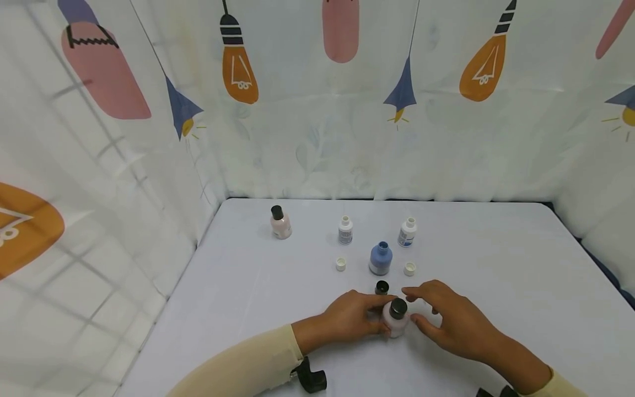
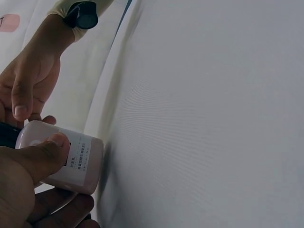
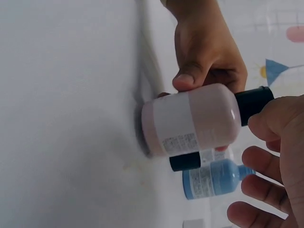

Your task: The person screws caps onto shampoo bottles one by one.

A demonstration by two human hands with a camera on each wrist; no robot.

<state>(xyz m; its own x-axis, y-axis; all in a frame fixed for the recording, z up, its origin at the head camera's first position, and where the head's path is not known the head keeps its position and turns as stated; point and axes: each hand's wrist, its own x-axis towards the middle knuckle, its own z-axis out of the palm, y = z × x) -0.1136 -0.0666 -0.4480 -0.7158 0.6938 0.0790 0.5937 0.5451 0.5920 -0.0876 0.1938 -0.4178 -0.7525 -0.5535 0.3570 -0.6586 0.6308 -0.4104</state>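
My left hand (image 1: 349, 317) grips a small pink bottle (image 1: 393, 326) by its body, near the front of the table. A black cap (image 1: 398, 308) tops this bottle, and its white label (image 2: 78, 159) shows in the left wrist view. To the right, my right hand (image 1: 458, 322) is spread around the cap's side, thumb and fingers apart. The right wrist view has its fingertips close by the black cap (image 3: 254, 104). Just behind the held bottle lies a loose black cap (image 1: 382, 286). Beyond that stands an uncapped blue bottle (image 1: 381, 260).
Two uncapped white bottles (image 1: 345, 230) (image 1: 407, 232) stand farther back, with two small white caps (image 1: 340, 264) (image 1: 409, 269) in front of them. Another pink bottle (image 1: 280, 223) with a black cap stands at the back left. Patterned cloth (image 1: 307, 138) hangs around the white table (image 1: 238, 286).
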